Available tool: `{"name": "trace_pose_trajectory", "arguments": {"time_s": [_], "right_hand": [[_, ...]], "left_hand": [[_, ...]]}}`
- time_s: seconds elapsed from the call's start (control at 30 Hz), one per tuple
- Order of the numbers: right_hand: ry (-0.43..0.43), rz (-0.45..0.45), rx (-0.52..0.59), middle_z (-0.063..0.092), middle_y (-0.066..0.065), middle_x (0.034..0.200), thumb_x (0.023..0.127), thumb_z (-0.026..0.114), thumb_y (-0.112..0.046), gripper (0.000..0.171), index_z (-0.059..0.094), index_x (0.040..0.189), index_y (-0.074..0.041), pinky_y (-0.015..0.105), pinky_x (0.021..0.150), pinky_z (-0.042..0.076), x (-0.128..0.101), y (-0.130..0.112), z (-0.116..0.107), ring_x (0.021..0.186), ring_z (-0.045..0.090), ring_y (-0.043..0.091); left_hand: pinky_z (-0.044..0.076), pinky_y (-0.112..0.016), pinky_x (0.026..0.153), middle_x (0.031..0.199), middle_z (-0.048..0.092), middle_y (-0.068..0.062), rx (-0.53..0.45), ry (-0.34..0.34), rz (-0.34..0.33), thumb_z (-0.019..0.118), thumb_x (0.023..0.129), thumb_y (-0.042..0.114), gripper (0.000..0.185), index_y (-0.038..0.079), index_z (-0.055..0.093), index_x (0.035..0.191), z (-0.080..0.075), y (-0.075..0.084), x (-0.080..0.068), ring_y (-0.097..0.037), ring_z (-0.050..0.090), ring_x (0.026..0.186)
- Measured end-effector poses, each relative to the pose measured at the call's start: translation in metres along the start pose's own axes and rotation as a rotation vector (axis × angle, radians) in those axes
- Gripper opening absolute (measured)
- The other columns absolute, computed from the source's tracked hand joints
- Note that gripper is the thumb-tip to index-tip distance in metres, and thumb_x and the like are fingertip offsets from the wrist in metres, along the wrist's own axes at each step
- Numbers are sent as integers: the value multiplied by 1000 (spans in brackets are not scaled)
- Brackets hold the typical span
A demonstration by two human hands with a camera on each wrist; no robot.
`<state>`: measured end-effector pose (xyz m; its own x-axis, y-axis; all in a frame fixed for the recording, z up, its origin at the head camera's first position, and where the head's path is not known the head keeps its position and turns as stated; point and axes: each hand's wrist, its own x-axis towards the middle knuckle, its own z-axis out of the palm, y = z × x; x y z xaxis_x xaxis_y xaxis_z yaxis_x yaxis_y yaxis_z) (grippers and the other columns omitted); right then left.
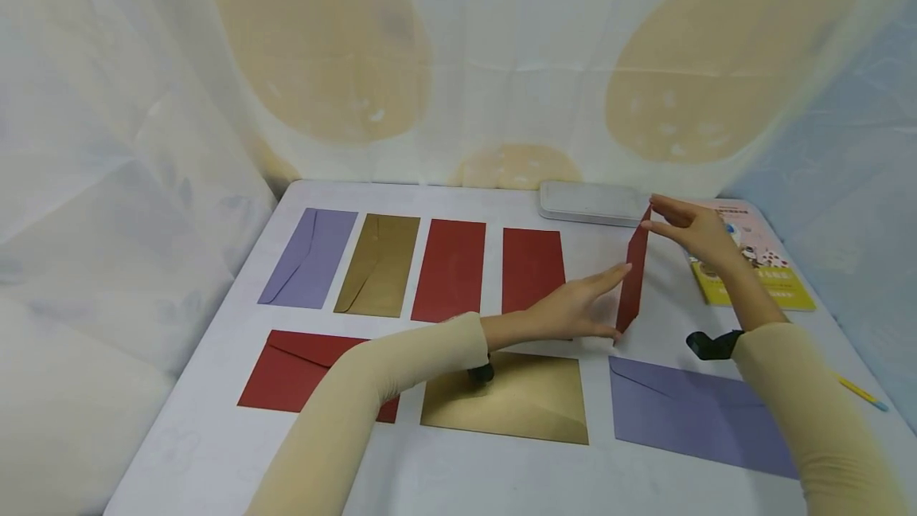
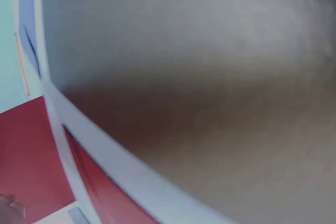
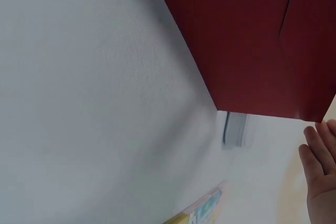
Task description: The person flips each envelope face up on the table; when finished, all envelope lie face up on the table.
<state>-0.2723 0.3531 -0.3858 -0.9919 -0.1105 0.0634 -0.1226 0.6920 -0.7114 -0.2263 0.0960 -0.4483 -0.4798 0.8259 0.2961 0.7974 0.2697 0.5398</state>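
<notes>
A red envelope stands on edge above the right half of the table, its flap side showing in the right wrist view. My right hand pinches its far upper corner between fingers and thumb. At the near end, my left hand holds it with fingers on the upper edge and the thumb low down. Two red envelopes lie flat behind my left arm, one fully visible and another partly covered by the hand. Under the left wrist lies a gold envelope. Blur fills most of the left wrist view.
Further left lie a purple envelope, a gold one and a red one. A purple envelope is partly under my right sleeve. At the back are a pale flat case and a book; a pencil lies right.
</notes>
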Motion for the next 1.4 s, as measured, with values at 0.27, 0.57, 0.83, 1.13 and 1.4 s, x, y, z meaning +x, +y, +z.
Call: {"name": "trace_pose_trajectory", "arguments": {"time_s": [0.27, 0.57, 0.83, 1.13, 1.4], "right_hand": [[10, -3, -10, 40, 20, 147, 91, 65, -43, 73, 37, 149, -10, 58, 99, 37, 7, -4, 9, 133, 36, 41], [26, -29, -40, 40, 21, 146, 92, 63, -45, 73, 36, 150, -11, 58, 97, 39, 11, -2, 15, 132, 39, 42], [-27, 53, -35, 36, 25, 148, 96, 52, -50, 72, 31, 151, -8, 62, 97, 38, -3, 8, 21, 131, 36, 47], [-210, 37, -167, 37, 33, 142, 97, 54, -45, 71, 34, 148, -1, 66, 90, 40, -24, 23, 31, 126, 37, 56], [-257, -31, -277, 42, 36, 136, 95, 59, -41, 68, 41, 142, 4, 44, 72, 53, -36, 29, 34, 104, 55, 46]], "left_hand": [[27, -11, 103, 158, 20, -12, 22, 28, 23, 79, 80, 37, 101, 11, 16, 155, -9, 9, 3, -5, 20, 140], [26, -10, 103, 156, 25, -12, 87, 40, 36, 75, 85, 32, 92, 6, 19, 153, -8, 7, 1, -6, 24, 139], [25, -11, 104, 155, 27, -12, 75, 92, 24, 76, 84, 30, 90, 0, 24, 151, -7, 0, -5, -8, 27, 138], [32, -12, 100, 150, 36, -7, -72, 122, -101, 78, 82, 26, 86, 4, 29, 150, -4, -5, -11, -7, 37, 132], [43, -8, 77, 142, 45, -8, -201, 87, -267, 74, 86, 25, 71, 5, 40, 146, 2, -4, -13, -10, 46, 125]]}}
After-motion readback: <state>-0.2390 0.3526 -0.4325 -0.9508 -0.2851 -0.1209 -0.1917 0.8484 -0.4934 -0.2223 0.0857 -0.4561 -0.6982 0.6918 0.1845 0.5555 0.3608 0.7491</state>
